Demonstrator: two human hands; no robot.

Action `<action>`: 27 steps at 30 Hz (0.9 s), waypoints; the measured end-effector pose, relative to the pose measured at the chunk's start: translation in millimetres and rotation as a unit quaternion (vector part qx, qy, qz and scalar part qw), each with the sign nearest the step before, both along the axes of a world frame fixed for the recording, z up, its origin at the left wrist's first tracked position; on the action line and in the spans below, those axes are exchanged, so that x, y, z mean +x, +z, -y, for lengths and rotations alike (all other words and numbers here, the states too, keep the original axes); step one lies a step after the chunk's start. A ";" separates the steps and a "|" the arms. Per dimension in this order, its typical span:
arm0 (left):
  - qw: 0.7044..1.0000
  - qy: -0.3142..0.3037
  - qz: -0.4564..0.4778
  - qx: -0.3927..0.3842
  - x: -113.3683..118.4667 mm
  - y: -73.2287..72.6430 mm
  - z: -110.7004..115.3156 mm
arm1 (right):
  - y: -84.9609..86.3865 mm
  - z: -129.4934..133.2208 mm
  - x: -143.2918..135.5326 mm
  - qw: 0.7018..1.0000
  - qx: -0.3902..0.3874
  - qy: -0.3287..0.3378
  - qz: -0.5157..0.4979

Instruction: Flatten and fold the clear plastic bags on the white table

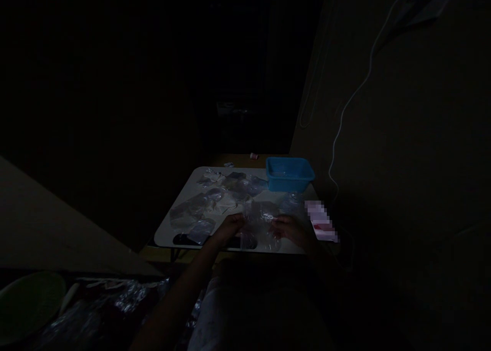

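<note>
Between my two hands a clear plastic bag (pixel 261 220) is held up over the near edge of a white folding table (pixel 180 195). My left hand (pixel 231 225) has its fingers closed on the bag's left side. On the right side, my right hand (pixel 287 228) pinches the same bag. Crumpled clear plastic bags (pixel 187 210) lie spread over the tabletop, beyond and left of my hands. The room is very dark, so the finer outlines of the bag and fingers are hard to make out.
A blue plastic basin (pixel 290 176) stands at the table's back right corner. Right of the table lies a lit, blurred-out screen (pixel 321 221); a white cable (pixel 335 136) hangs along the wall. Shiny plastic (pixel 132 295) and a green round object (pixel 32 305) are at lower left.
</note>
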State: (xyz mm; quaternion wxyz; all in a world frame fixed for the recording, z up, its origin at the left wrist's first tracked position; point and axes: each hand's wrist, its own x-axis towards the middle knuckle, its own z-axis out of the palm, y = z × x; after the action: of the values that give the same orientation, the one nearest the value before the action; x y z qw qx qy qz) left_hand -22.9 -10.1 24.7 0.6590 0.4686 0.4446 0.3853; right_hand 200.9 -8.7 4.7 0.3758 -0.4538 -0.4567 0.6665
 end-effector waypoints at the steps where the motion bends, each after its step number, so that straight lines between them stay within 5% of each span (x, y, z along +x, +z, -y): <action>1: 1.000 -0.001 0.000 0.002 -0.5 -0.6 -0.1 | -1.0 -0.4 0.6 1.000 0.001 -0.001 -0.002; 20: 0.983 0.006 -0.103 0.149 -1.7 -4.6 -13.7 | 1.0 -9.3 9.0 0.996 -0.002 -0.080 -0.031; 27: 0.976 0.050 -0.101 0.185 4.0 -8.4 -16.1 | -4.8 -9.0 10.8 0.997 0.053 -0.046 -0.017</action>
State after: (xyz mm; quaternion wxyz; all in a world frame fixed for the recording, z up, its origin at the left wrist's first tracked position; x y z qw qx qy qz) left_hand -18.9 6.0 16.3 0.4922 0.5960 0.4531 0.4441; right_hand 211.6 0.2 -0.1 0.4373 -0.4423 -0.4639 0.6309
